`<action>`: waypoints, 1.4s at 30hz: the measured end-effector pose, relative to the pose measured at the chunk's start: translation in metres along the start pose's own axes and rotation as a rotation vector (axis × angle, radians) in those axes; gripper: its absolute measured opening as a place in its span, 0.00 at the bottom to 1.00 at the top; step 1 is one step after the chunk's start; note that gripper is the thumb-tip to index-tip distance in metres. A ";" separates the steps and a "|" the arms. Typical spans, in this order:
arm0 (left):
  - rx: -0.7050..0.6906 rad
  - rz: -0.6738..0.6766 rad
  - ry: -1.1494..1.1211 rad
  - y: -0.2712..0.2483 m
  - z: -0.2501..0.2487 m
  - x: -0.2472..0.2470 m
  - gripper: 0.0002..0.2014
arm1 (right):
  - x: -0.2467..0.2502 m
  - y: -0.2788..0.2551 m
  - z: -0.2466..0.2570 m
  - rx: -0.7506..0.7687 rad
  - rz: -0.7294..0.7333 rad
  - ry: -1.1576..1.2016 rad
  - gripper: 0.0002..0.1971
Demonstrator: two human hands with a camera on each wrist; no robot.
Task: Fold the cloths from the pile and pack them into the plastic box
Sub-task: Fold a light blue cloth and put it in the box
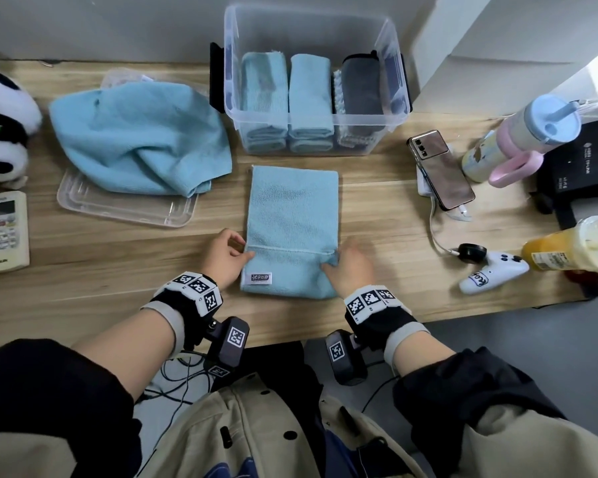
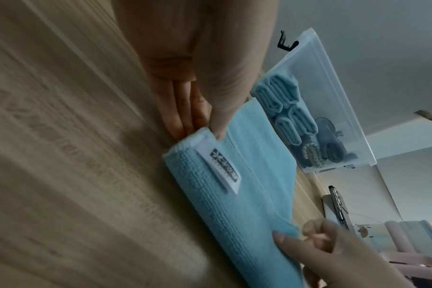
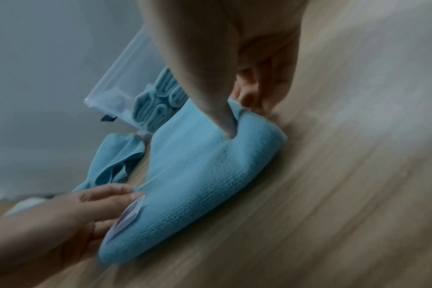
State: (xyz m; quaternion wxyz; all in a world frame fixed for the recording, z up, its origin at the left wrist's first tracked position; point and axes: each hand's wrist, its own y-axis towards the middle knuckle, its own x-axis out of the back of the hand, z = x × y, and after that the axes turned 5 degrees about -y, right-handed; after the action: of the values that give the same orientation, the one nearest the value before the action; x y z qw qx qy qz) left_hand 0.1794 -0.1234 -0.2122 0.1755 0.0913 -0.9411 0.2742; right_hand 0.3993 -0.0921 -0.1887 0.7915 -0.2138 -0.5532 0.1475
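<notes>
A light-blue microfibre cloth, folded into a long rectangle with a white sewn label at its near left corner, lay flat on the wooden bench between the two hands, its near end turned up over the rest along a stitched hem. The left hand pinched the left end of that turned flap between thumb and fingers; the right hand gripped the right end, thumb pressed into the cloth and fingers curled beneath it.

Beyond the hands stood the clear plastic box, holding two rows of folded light-blue cloths and dark grey items to their right. Beyond the left hand, a crumpled pile of light-blue cloths rested on a clear plastic lid.

The left wrist view showed the label's dark printed mark and the waffle weave of the turned flap; the right wrist view, blurred, showed the thumb denting the cloth.

To the right of the right hand lay a phone, a pastel lidded cup and a white game controller. A remote control and a panda plush toy lay to the left of the left hand. A grey wall rose behind the bench.
</notes>
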 end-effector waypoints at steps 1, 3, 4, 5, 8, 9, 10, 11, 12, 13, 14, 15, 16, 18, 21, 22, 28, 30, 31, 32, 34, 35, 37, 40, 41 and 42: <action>0.004 -0.005 0.015 0.001 0.001 0.001 0.12 | 0.003 -0.002 0.003 0.031 -0.043 -0.067 0.19; 0.010 -0.020 0.050 0.003 0.001 0.001 0.15 | 0.011 -0.007 0.007 0.148 -0.078 -0.130 0.14; 0.010 -0.025 0.055 0.003 0.002 0.001 0.16 | 0.014 -0.009 0.009 0.223 -0.050 -0.131 0.11; 0.005 -0.030 0.047 0.003 0.001 0.001 0.16 | 0.015 -0.010 0.010 0.303 0.007 -0.135 0.09; -0.031 -0.045 -0.003 0.003 -0.003 -0.001 0.16 | 0.009 -0.015 0.009 0.518 0.160 -0.261 0.15; -0.047 -0.039 -0.034 0.003 -0.005 -0.001 0.15 | 0.003 -0.016 0.007 0.552 0.156 -0.324 0.18; -0.069 -0.026 -0.059 0.003 -0.007 -0.001 0.15 | -0.002 -0.017 0.006 0.562 0.133 -0.386 0.21; -0.093 -0.007 -0.074 0.003 -0.009 0.000 0.13 | -0.006 -0.018 0.004 0.560 0.106 -0.440 0.22; -0.115 0.031 -0.081 0.002 -0.012 0.002 0.12 | -0.009 -0.018 0.003 0.558 0.083 -0.479 0.22; -0.137 0.086 -0.075 0.001 -0.013 0.004 0.10 | -0.011 -0.018 0.001 0.564 0.065 -0.499 0.21; -0.160 0.155 -0.054 0.000 -0.014 0.006 0.09 | -0.011 -0.018 0.001 0.575 0.048 -0.499 0.18; -0.186 0.234 -0.032 -0.001 -0.014 0.009 0.08 | -0.010 -0.018 0.001 0.583 0.036 -0.485 0.15; -0.212 0.315 0.003 -0.003 -0.015 0.011 0.05 | -0.008 -0.017 0.002 0.591 0.024 -0.458 0.13; -0.294 0.449 0.138 -0.007 -0.017 0.017 0.15 | -0.001 -0.015 0.005 0.578 0.013 -0.339 0.11; -0.371 0.511 0.345 -0.005 -0.016 0.020 0.34 | 0.017 -0.012 0.009 0.487 0.034 -0.043 0.07; -0.354 0.501 0.341 -0.003 -0.015 0.021 0.29 | 0.022 -0.009 0.010 0.453 0.047 0.020 0.07; -0.213 0.290 0.125 0.006 -0.011 0.019 0.09 | 0.028 0.012 -0.007 0.294 0.111 0.237 0.15; -0.187 0.245 0.101 0.007 -0.012 0.017 0.07 | 0.023 0.017 -0.017 0.260 0.138 0.246 0.19; -0.177 0.229 0.080 0.009 -0.013 0.015 0.08 | 0.021 0.019 -0.021 0.238 0.139 0.245 0.22; -0.155 0.218 0.064 0.009 -0.015 0.014 0.10 | 0.020 0.018 -0.023 0.224 0.133 0.246 0.23; -0.107 0.207 0.043 0.010 -0.016 0.012 0.13 | 0.017 0.018 -0.025 0.211 0.109 0.277 0.21; -0.086 0.204 0.050 0.012 -0.015 0.011 0.13 | 0.016 0.016 -0.024 0.195 0.107 0.301 0.20; -0.056 0.198 0.080 0.014 -0.015 0.010 0.12 | 0.012 0.017 -0.021 0.157 0.109 0.321 0.20; -0.015 0.153 0.153 0.018 -0.013 0.008 0.09 | 0.005 0.021 -0.020 0.098 0.099 0.303 0.19; 0.000 0.139 0.174 0.019 -0.013 0.007 0.09 | 0.003 0.023 -0.020 0.068 0.093 0.289 0.19; 0.010 0.131 0.190 0.021 -0.013 0.006 0.10 | 0.001 0.025 -0.020 0.044 0.084 0.273 0.19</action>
State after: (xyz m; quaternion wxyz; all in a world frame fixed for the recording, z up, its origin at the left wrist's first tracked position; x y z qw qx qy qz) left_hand 0.1716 -0.0998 -0.2098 0.2454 0.0043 -0.9227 0.2972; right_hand 0.4186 -0.0741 -0.2066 0.8570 -0.2373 -0.4278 0.1620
